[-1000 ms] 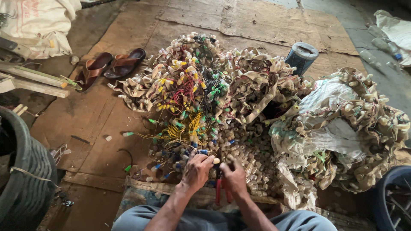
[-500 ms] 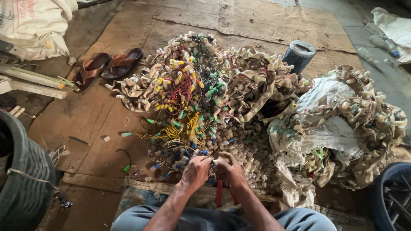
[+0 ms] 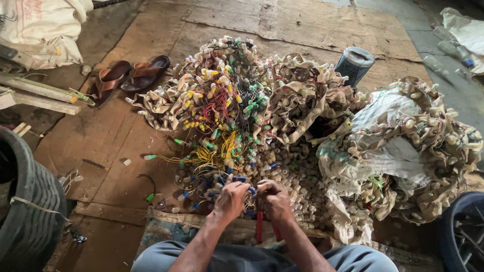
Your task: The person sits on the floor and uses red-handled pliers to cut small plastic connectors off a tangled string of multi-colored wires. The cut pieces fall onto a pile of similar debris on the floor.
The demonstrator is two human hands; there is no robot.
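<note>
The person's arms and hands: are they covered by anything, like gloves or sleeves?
No. The left hand and right hand are bare, with no gloves, and both forearms are uncovered up to the bottom edge of the picture; no sleeve shows. No watch, ring or band is visible. Grey-blue trousers cover the legs below.

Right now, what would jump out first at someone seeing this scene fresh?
The big tangled heap of small capped pieces and coloured wires filling the middle of the floor, with yellow, red and green strands running through it. At its near edge the left hand and right hand meet, with red tool handles just below them. A pair of brown sandals lies at the upper left, and a blue-grey can stands behind the heap.
</note>
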